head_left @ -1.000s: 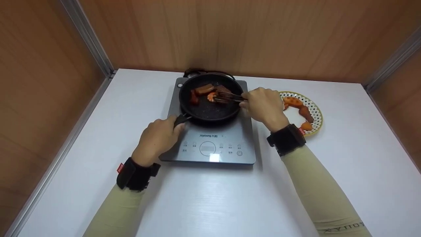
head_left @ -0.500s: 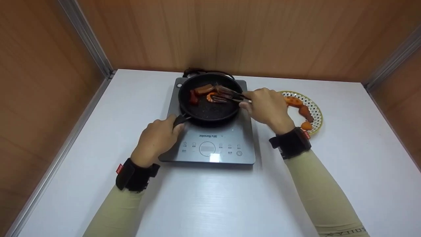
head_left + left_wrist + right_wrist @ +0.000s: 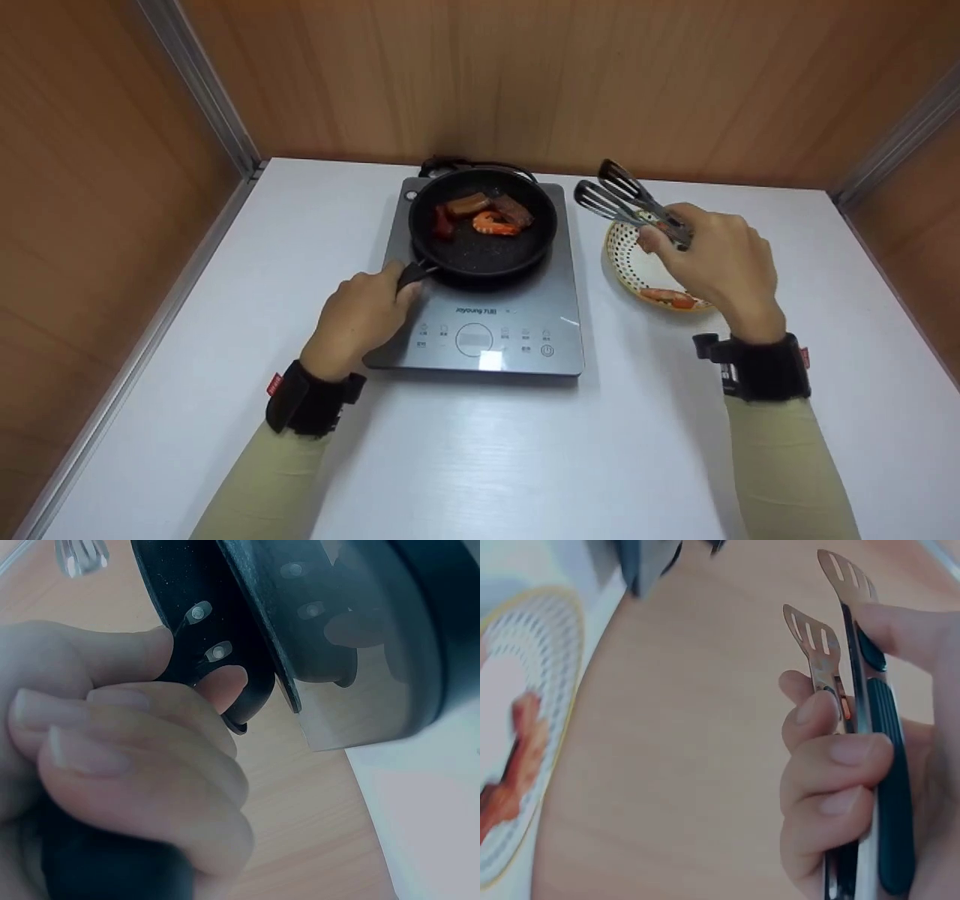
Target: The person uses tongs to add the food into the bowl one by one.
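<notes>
My left hand (image 3: 360,319) grips the black handle (image 3: 412,274) of a frying pan (image 3: 480,259) that sits on an induction cooker. In the pan lie a cooked shrimp (image 3: 495,223), a dark brown slab of meat (image 3: 511,211), a tan ribbed piece (image 3: 466,204) and a small dark red piece (image 3: 443,223). To the pan's right, my right hand (image 3: 724,259) holds slotted metal tongs (image 3: 634,202) raised over a dotted plate (image 3: 624,262). The tongs' two heads stand apart with nothing between them. In the right wrist view, curled fingers (image 3: 832,757) wrap the tongs' dark green handle (image 3: 894,795).
The grey induction cooker (image 3: 517,319) has its control panel toward me. An orange-red food piece (image 3: 664,297) lies on the plate's near side; my right hand hides other parts of the plate. A black cord (image 3: 495,163) runs behind the pan, near the wooden back wall (image 3: 525,82).
My right hand has lifted the tongs out of the pan and swung them right, over the plate. The shrimp stays in the pan, now uncovered. My left hand keeps its grip on the handle.
</notes>
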The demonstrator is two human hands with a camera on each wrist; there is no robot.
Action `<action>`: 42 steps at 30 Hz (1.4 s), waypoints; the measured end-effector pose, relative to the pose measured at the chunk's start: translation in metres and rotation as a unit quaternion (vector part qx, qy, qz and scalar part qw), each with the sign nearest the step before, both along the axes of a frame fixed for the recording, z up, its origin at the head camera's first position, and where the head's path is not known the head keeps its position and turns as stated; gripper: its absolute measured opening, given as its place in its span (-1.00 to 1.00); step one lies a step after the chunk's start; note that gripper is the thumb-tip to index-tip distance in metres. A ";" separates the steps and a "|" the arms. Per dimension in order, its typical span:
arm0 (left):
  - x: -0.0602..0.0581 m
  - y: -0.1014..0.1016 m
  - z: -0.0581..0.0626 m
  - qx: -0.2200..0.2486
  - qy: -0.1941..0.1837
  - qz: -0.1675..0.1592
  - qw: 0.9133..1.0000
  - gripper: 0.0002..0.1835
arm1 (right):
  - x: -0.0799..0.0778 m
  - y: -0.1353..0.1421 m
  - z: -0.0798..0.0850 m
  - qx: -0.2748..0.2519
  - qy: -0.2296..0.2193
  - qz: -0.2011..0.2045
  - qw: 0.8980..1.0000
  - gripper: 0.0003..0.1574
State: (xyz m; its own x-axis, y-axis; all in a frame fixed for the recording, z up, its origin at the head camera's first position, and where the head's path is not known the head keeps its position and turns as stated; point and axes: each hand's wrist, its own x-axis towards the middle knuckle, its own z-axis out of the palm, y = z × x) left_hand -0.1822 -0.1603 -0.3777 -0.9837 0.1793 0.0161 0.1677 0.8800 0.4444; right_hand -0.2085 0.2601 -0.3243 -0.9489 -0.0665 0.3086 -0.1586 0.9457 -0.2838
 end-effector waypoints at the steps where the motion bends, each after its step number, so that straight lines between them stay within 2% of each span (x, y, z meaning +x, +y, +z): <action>1: 0.000 0.001 0.000 0.000 0.001 -0.002 1.000 -0.69 | 0.003 0.009 -0.002 -0.006 -0.006 -0.012 1.000 -0.13; 5: -0.002 0.002 0.001 -0.003 0.000 -0.005 1.000 -0.69 | 0.009 0.038 -0.010 -0.025 -0.029 -0.048 0.998 -0.07; 10: -0.002 0.002 0.000 -0.004 -0.008 0.000 1.000 -0.70 | 0.005 0.058 -0.020 -0.024 -0.054 -0.070 0.996 -0.05; 19: -0.002 0.000 -0.001 -0.002 -0.009 0.000 1.000 -0.69 | -0.010 0.074 -0.045 -0.019 -0.079 -0.081 0.993 -0.03; 24: -0.002 0.001 0.000 0.001 -0.013 0.000 1.000 -0.70 | -0.017 0.078 -0.058 0.009 -0.118 -0.087 0.989 0.07; 28: -0.002 0.000 0.000 0.003 -0.016 0.002 1.000 -0.71 | -0.021 0.081 -0.066 0.016 -0.144 -0.089 0.985 0.07; 36: 0.001 -0.003 0.000 -0.001 0.002 -0.003 1.000 -0.70 | -0.022 0.078 -0.080 0.017 -0.122 -0.080 0.989 -0.09; 42: 0.001 -0.004 0.000 -0.001 0.005 0.000 1.000 -0.69 | -0.022 0.077 -0.080 0.019 -0.126 -0.079 0.989 -0.09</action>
State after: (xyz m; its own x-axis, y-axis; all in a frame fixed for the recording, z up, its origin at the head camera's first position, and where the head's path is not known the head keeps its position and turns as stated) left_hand -0.1807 -0.1638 -0.3776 -0.9835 0.1792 0.0255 0.1720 0.8813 0.4401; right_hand -0.2305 0.3370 -0.4046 -0.9949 0.0810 0.0608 0.0627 0.9637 -0.2596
